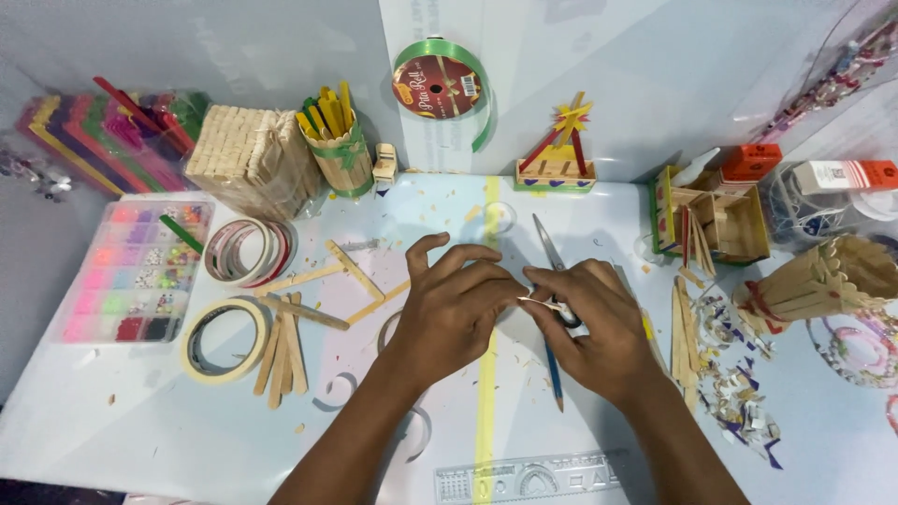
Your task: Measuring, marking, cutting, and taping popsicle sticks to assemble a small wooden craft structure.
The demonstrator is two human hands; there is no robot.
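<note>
Both hands met at the table's point(281, 440) middle: the left hand point(456, 313), fingers loosely spread, steadied a small white scrap point(547, 304) that the right hand point(599, 327) pinched, beside scissors point(552, 257); trimming it looked underway, needing a firm pinch.

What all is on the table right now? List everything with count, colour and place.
tape rolls: several, cream and white, left of centre
bead organiser box: one, clear with pink and mixed beads, far left
loose craft sticks: several, plain wood, by the tape
stick-built box: one, wood, back left
cup of sticks: one, yellow and green, back
ribbon spool: one, green, on the wall
small stick model: one, multicoloured, back centre
scissors: one pair, metal, centre
pencil: one, blue, under the right hand
stencil ruler: one, clear, front edge
left hand: centre
right hand: pinching a small white piece
</note>
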